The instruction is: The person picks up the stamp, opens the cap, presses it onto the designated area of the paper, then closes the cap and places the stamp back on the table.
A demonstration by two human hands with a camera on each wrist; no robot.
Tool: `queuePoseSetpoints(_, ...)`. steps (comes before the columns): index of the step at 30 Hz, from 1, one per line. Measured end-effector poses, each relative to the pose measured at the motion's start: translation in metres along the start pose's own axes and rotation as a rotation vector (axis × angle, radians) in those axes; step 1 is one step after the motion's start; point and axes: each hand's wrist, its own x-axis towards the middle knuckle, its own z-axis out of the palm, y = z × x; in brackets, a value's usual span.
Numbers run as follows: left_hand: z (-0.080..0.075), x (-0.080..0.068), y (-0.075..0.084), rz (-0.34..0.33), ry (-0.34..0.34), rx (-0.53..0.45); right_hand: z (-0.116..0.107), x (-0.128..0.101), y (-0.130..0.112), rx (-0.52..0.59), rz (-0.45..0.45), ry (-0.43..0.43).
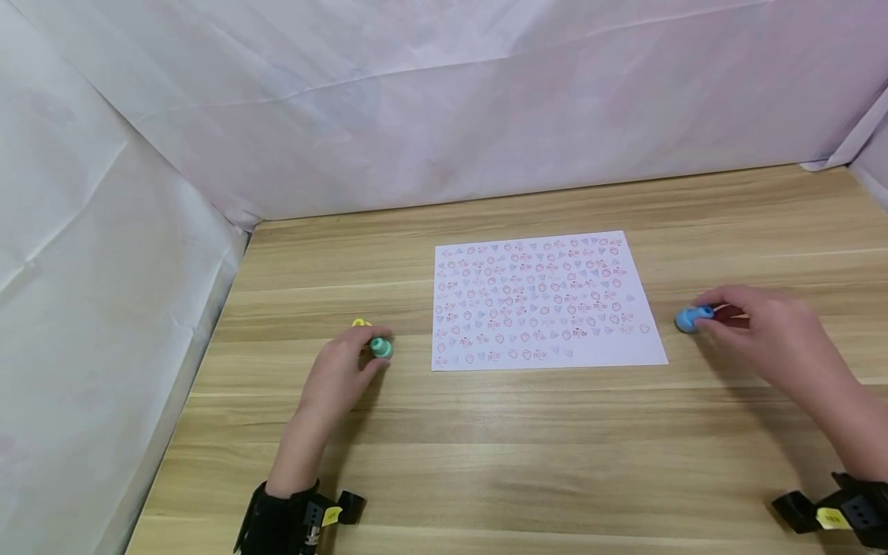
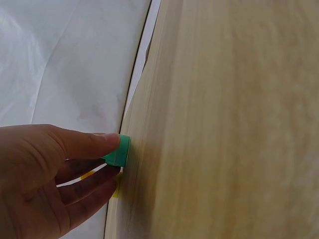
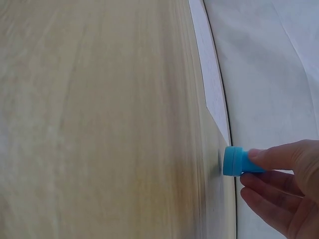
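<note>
My left hand (image 1: 341, 375) has its grip pinched on a small green stamp (image 1: 381, 348), thumb on top and the other fingers (image 2: 84, 186) curled beneath it; the stamp's flat end meets the tabletop (image 1: 527, 455), just left of the paper's near corner; a bit of a yellow piece (image 1: 360, 323) shows just behind my fingers, touching or not I cannot tell; the wrist lies low, the forearm running back toward me into a black strap (image 1: 277, 524). My right hand (image 1: 770, 331) pinches a blue stamp (image 1: 690, 317) between thumb and fingertips (image 3: 269, 157), the remaining fingers loosely bent below; this stamp sits at the tabletop too, just off the right edge of the paper; the forearm slants back to the right, to another black strap (image 1: 849, 509). Between my hands lies the sheet of paper (image 1: 541, 304), flat, covered in rows of small red and blue printed marks; white cloth walls (image 1: 416, 108) stand around the tabletop.
</note>
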Motion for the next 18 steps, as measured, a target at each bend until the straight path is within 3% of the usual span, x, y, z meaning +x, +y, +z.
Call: queuePoseSetpoints(18, 0.0012, -0.0009, 0.0011, -0.019, 0.006, -0.004, 0.0021, -0.0015, -0.0033, -0.067, -0.011, -0.038)
